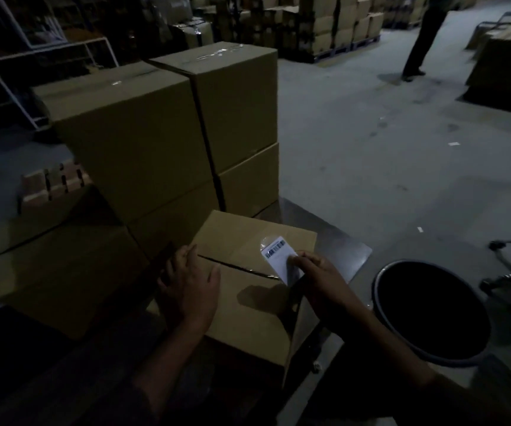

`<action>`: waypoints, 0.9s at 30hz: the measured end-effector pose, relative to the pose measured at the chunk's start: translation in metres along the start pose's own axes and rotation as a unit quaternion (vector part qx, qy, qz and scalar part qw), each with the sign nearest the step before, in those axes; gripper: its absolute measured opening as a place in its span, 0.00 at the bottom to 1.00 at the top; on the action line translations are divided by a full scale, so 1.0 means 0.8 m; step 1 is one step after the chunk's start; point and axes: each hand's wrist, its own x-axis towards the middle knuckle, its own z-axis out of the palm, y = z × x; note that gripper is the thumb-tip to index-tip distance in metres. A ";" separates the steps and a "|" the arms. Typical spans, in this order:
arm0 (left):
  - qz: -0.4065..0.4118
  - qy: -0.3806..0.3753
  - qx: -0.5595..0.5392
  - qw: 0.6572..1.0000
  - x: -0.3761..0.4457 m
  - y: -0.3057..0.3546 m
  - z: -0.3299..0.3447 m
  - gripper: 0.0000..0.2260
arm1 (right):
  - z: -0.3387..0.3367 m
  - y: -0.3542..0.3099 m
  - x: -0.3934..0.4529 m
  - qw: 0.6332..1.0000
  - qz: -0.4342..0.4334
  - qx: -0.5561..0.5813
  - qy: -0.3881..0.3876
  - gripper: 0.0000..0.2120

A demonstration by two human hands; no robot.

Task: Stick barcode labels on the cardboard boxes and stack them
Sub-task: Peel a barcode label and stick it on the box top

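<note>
Barcode label pressed onto cardboard box

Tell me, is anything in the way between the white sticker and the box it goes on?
Nothing visible is. The barcode label already lies against the top of the cardboard box, near its right corner, with the right hand on it. The left hand rests flat on the box's left side, away from the label.
</note>
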 end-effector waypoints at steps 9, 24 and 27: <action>0.253 -0.061 -0.182 0.948 -0.066 0.168 0.008 0.25 | -0.122 0.018 -0.034 0.972 0.003 -0.004 0.235 0.19; 0.303 -0.317 -0.222 0.871 -0.162 0.337 0.109 0.26 | -0.318 0.054 -0.072 0.866 0.098 -0.144 0.469 0.15; 0.289 -0.294 -0.240 0.879 -0.157 0.327 0.099 0.24 | -0.304 0.069 -0.056 0.875 0.126 -0.188 0.429 0.26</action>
